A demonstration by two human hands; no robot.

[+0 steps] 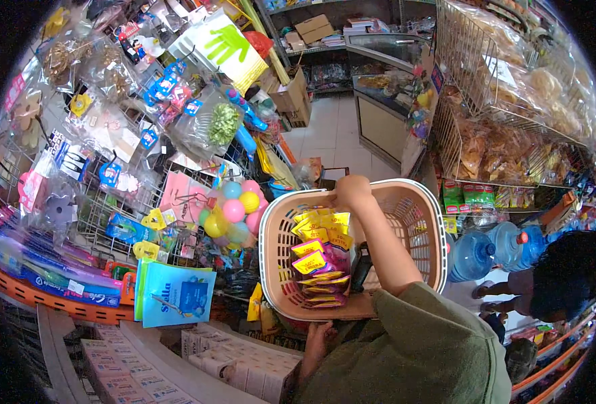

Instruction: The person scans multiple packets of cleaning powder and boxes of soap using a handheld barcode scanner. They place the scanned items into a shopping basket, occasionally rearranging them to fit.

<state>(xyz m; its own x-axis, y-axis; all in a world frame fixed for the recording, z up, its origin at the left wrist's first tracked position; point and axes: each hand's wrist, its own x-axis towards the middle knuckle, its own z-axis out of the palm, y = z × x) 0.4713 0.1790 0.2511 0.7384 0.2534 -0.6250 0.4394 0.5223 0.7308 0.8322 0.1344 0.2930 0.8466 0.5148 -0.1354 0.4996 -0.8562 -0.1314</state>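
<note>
A peach plastic shopping basket with a white rim is in front of my body. My right hand is closed around its far rim, and the bare forearm crosses over the basket's opening. At the near rim, my left hand has its fingers curled against the basket's edge, partly hidden below it. Inside, on the left, lie yellow and pink sachets in strips, bearing writing. Beside them is a dark object, partly covered by my arm.
On the left, a wire rack holds packaged goods and colourful balls. Wire baskets of bagged snacks are at right, above large water bottles. Another person is at far right. Cartons lie below; a glass counter stands ahead.
</note>
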